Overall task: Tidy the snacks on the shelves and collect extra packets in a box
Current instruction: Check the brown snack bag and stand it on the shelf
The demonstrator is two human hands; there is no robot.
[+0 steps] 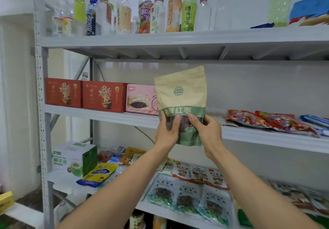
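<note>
A kraft snack pouch (180, 95) is held upright, long axis vertical, in front of the middle shelf (106, 116), beside a pink box (140, 98). Its lower part is gripped by the left hand (167, 130) and the right hand (207, 130) — neither nearer.

2 red boxes (63, 92) (105, 96) | 1 pink box (140, 98) | 1 kraft pouch (180, 95) | 2 hands (167, 130) (208, 130)

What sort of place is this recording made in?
Probably a storeroom or small stockroom, not certain: a grey metal rack against a bare wall, drink bottles lined along its top shelf, snack packets laid flat lower down. The left hand and right hand grip a kraft pouch.
</note>
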